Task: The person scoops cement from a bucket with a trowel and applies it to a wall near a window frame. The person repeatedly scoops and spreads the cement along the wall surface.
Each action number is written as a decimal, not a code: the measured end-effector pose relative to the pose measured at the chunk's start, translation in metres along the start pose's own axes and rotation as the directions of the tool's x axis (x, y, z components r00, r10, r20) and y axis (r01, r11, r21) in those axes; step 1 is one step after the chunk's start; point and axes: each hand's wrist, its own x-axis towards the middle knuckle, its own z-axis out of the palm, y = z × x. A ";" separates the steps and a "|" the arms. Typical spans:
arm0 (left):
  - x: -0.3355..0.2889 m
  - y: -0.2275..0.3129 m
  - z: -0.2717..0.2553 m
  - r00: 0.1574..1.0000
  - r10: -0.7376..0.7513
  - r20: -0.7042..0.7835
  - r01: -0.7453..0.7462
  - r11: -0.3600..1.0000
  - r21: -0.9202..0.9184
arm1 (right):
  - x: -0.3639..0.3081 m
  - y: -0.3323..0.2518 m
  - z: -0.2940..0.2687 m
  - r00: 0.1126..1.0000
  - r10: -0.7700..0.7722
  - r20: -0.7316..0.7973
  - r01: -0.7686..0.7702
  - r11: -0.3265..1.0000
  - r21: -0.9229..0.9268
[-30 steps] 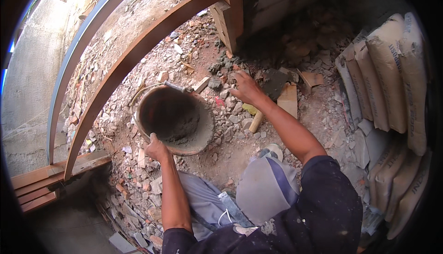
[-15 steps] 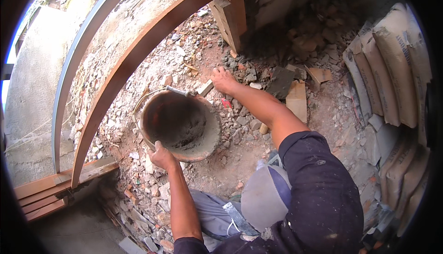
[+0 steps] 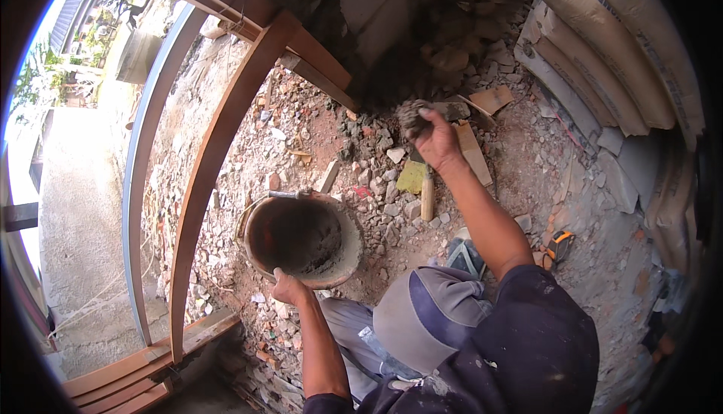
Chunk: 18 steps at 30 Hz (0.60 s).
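Observation:
My left hand [image 3: 292,287] grips the near rim of a round bucket [image 3: 348,252]. The bucket stands tilted on the rubble, its mouth toward me, with wet grey mortar [image 3: 324,247] inside and a wire handle at the far rim. Farther off and to the right, my raised right hand [image 3: 438,143] is closed around a rough grey-brown lump of mortar [image 3: 412,118], thumb on its near side. Below that hand, a tool's wooden handle [image 3: 427,197] lies beside a yellow piece [image 3: 410,177]; its other end is hidden.
Stacked paper sacks [image 3: 602,45] stand at the right. A tape measure [image 3: 559,245] lies near my right elbow. Wooden frame bars [image 3: 218,135] cross the left side, above broken stones [image 3: 294,128]. Flat board pieces [image 3: 474,154] lie beyond my right wrist.
My right hand has lifted from the rubble beyond the bucket and moved right, now with the lump in it. My left hand stays on the rim. The view has swung.

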 end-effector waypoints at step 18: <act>0.024 -0.027 -0.003 1.000 -0.023 -0.007 0.023 0.995 0.094 | -0.064 0.040 0.009 0.875 -0.299 0.382 0.398 -0.005 -0.917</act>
